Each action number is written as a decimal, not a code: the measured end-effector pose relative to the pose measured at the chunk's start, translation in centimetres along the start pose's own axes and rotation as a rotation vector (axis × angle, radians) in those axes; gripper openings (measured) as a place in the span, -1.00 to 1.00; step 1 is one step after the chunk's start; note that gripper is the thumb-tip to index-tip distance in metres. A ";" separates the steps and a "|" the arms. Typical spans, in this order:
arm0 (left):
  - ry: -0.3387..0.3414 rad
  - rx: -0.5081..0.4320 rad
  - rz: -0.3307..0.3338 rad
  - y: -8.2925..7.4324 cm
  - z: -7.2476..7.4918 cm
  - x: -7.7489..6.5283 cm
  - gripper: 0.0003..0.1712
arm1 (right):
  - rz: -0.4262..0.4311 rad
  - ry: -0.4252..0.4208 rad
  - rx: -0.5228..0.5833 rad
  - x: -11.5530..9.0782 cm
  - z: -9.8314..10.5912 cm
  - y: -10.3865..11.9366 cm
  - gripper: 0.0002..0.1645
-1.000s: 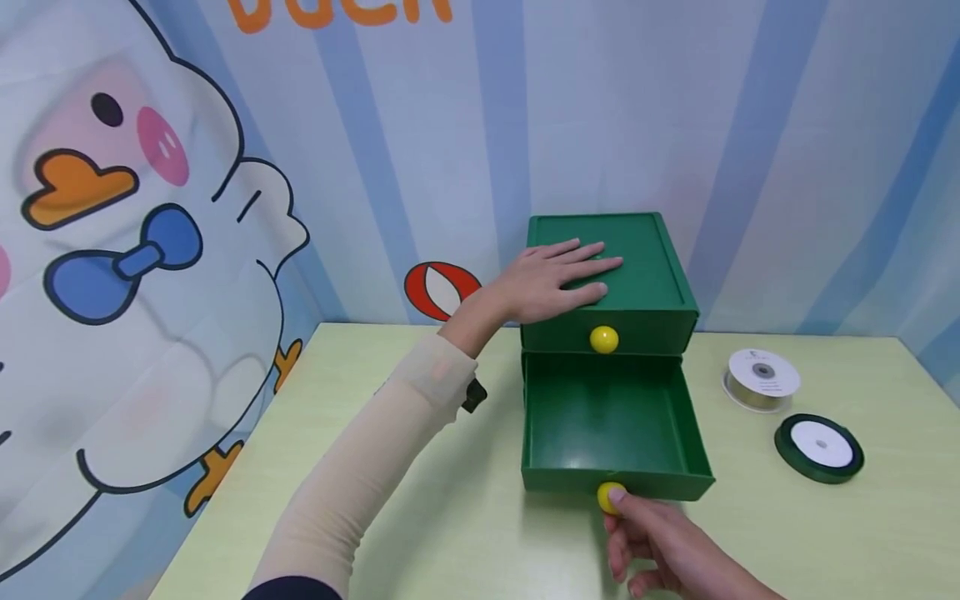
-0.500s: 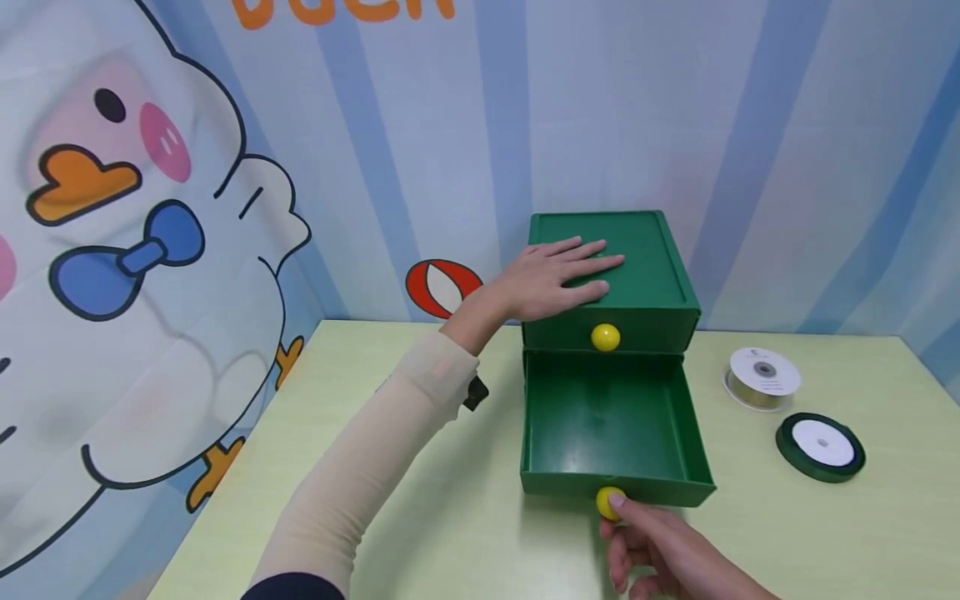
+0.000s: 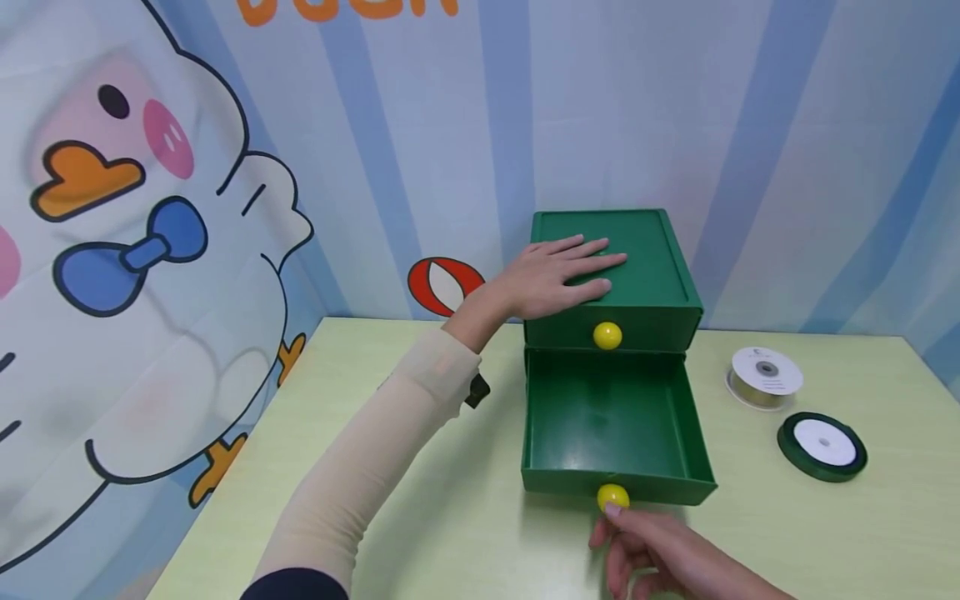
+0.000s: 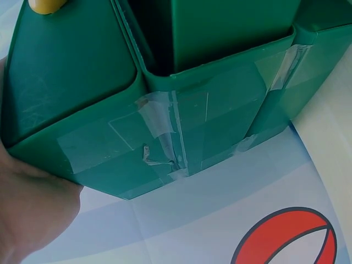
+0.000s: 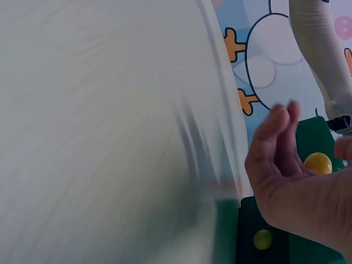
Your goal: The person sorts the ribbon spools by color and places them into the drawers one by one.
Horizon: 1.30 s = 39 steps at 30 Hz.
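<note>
A green drawer cabinet stands on the table with one drawer pulled out; its inside is bare. My left hand rests flat on the cabinet top, fingers spread; the left wrist view shows it against the green edge. By the pulled drawer's yellow knob is my right hand. Its thumb tip overlaps the knob's lower edge, while the fingers hang loosely bent below it, apart from the thumb. Another yellow knob sits on the closed drawer above. Whether the thumb still touches the knob cannot be told.
Right of the cabinet lie a white-sided spool of gold ribbon and a dark green ribbon spool. Clear tape crosses the cabinet's side. A printed duck curtain hangs directly behind the table.
The right fingers have loosened from the lower knob and dropped away from it. The left hand stays on the cabinet top, and the drawer is about as far out as before.
</note>
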State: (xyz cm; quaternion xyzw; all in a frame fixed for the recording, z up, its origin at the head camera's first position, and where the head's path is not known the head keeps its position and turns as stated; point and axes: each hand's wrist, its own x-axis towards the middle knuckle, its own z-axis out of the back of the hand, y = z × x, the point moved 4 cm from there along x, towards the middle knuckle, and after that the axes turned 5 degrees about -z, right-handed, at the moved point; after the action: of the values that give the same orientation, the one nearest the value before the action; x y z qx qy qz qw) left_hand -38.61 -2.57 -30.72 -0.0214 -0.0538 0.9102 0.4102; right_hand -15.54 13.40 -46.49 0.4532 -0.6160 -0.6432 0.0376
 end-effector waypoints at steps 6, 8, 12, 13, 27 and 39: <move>-0.003 0.000 -0.003 -0.1 0.0 0.0 -0.30 | 0.047 0.173 -0.094 -0.3 -0.8 -0.1 -0.34; -0.006 -0.003 -0.003 -0.1 0.1 0.0 -0.30 | 0.064 0.174 -0.153 -0.5 -0.8 0.1 -0.40; -0.008 -0.007 -0.005 -0.1 0.1 -0.1 -0.30 | 0.098 0.134 -0.301 -1.3 -0.5 0.8 -0.52; -0.009 -0.007 -0.005 0.0 0.1 -0.1 -0.30 | 0.113 0.128 -0.346 -1.5 -0.4 1.1 -0.55; -0.004 0.000 -0.004 -0.1 0.1 0.0 -0.30 | 0.541 -0.337 -1.336 -5.5 -0.5 4.9 -0.60; -0.005 0.008 -0.001 -0.2 0.1 0.1 -0.30 | 0.758 -0.806 -1.538 -8.7 1.3 7.5 -0.67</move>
State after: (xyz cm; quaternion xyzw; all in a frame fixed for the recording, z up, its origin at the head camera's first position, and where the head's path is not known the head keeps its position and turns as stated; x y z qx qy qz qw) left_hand -38.54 -2.41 -30.57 -0.0173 -0.0510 0.9101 0.4108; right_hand -15.12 17.90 -35.88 -0.1824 -0.0957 -0.9259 0.3168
